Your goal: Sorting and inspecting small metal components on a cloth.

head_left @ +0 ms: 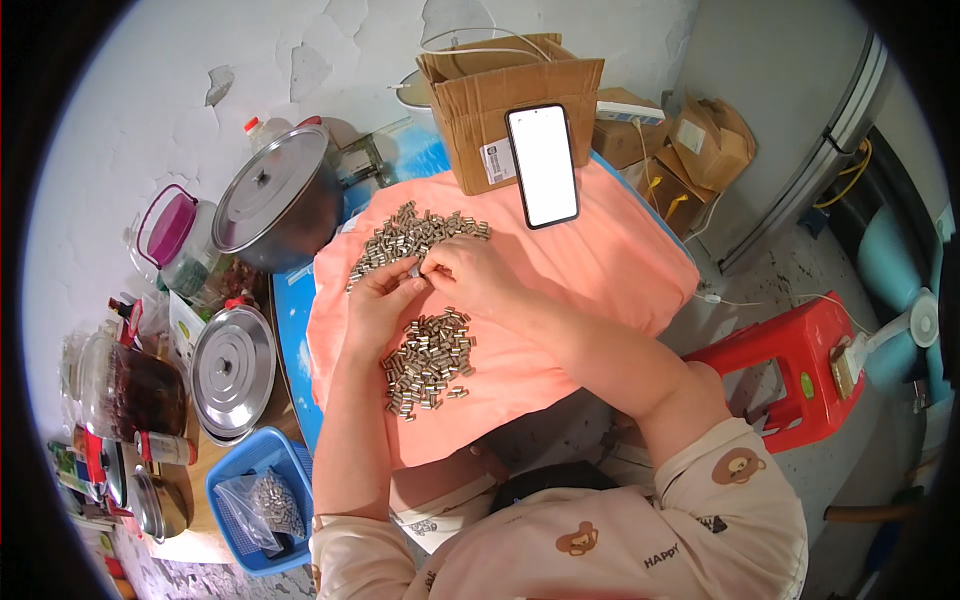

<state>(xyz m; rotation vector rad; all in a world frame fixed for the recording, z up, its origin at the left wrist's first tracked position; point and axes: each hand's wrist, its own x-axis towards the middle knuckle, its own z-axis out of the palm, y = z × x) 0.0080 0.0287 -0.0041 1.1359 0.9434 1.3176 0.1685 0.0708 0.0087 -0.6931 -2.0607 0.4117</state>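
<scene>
My left hand and my right hand meet over the peach cloth, fingertips pinched together. Between them is a small silvery metal piece, mostly hidden by the fingers; it resembles the loose cylinders around it. Just beyond my hands spreads a wide heap of small metal cylinders. A second heap of the same cylinders lies nearer to me, below my wrists, with a few strays at its right edge.
A lit phone leans on a cardboard box at the back. Lidded pots and jars crowd the left side. A blue basket holds a bag of metal pieces. To the right stand a red stool and a fan.
</scene>
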